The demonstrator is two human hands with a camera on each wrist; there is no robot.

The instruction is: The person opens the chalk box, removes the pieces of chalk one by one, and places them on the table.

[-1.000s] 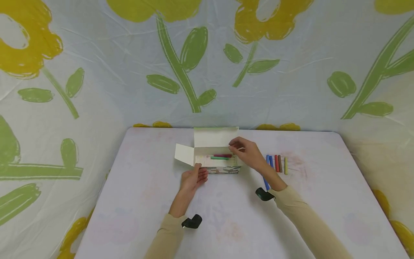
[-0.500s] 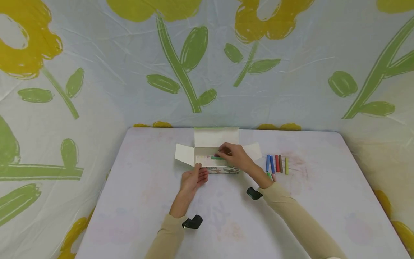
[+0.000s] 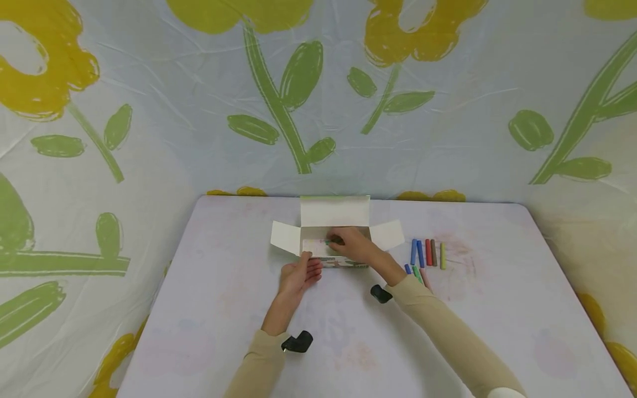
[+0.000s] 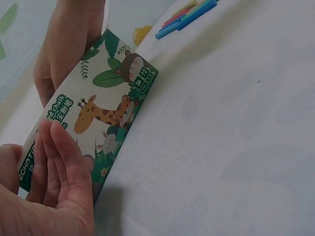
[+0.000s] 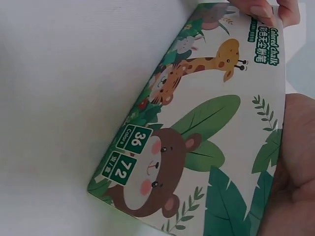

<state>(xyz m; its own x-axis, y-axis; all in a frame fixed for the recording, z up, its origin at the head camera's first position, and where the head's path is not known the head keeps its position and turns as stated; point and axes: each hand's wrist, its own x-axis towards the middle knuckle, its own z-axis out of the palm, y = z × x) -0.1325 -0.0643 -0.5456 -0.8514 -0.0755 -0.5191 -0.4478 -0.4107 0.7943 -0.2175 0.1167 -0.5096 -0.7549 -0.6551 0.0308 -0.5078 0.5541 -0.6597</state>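
Observation:
A chalk box point(image 3: 345, 264) stands on the table with its lid point(image 3: 335, 211) and side flaps up. Its front, with cartoon animals and the words "Colored chalk", fills much of both wrist views. My left hand point(image 3: 296, 276) holds the box's near left corner, thumb over the rim and fingers along the front point(image 4: 64, 162). My right hand point(image 3: 352, 246) reaches down into the box with bent fingers. At its fingertips shows the end of a green chalk stick point(image 3: 328, 241); whether the fingers pinch it is hidden.
Several loose chalk sticks lie on the table right of the box, among them a red one point(image 3: 429, 252), a brown one point(image 3: 434, 253) and a yellow one point(image 3: 443, 256). A floral cloth point(image 3: 448, 138) hangs behind the table.
My right hand has moved left and down from the box's right end to the sticks inside, baring the right flap and more chalk on the table. The left hand stays put.

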